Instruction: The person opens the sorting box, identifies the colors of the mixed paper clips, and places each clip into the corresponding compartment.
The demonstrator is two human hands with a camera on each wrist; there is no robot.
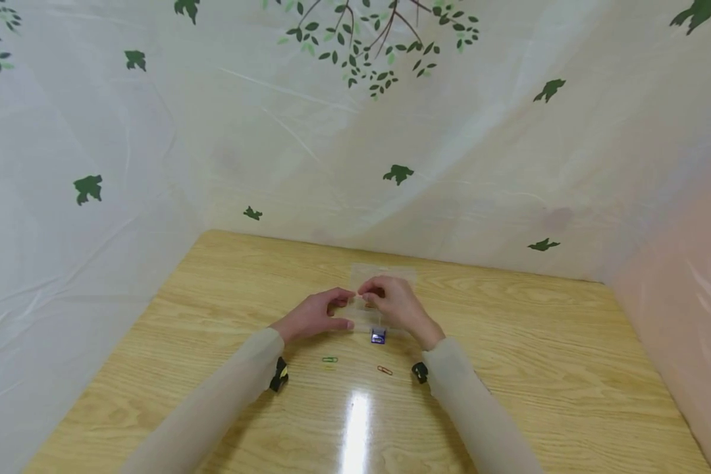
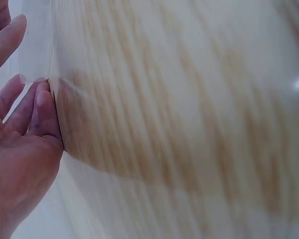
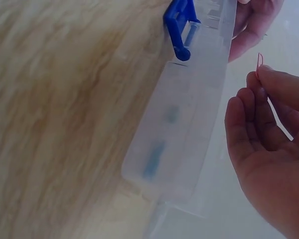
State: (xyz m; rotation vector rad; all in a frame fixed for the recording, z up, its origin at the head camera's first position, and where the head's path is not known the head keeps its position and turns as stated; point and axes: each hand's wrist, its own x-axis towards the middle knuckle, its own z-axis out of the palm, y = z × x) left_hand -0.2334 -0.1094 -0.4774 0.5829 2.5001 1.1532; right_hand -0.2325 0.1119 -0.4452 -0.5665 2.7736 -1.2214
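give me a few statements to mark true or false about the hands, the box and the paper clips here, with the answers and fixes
1. The right hand pinches a pinkish clip. True.
2. The left hand is at the side of the clear box. True.
3. The clasp on the box is yellow. False: it is blue.
4. A green paper clip lies on the table, apart from both hands. True.
5. In the head view, the red paper clip on the table is left of the green one. False: it is to the right.
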